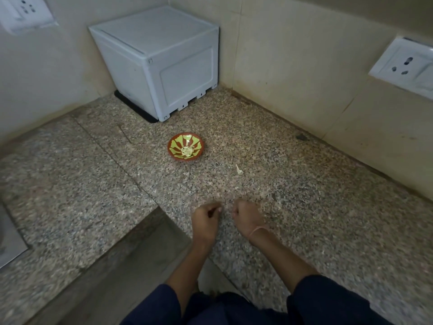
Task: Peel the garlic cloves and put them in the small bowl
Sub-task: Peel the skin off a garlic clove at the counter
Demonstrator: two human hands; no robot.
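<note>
Head view shows peeled garlic cloves (186, 151) already heaped in the small bowl (171, 146) on the counter (304, 207); a peel scrap (239, 170) lies nearby; left hand (205, 220) and right hand (248, 219) sit close together, fingers curled, contents impossible to tell; probably late in the task.

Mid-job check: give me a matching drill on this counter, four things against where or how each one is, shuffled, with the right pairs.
Things:
1 small bowl
2 white box
3 peel scrap
4 left hand and right hand

Places or states:
a far corner of the counter
b near the front edge, fingers curled
c mid-counter, pale pieces inside
d loose on the counter, right of the bowl

Pairs: 1-c, 2-a, 3-d, 4-b.
</note>
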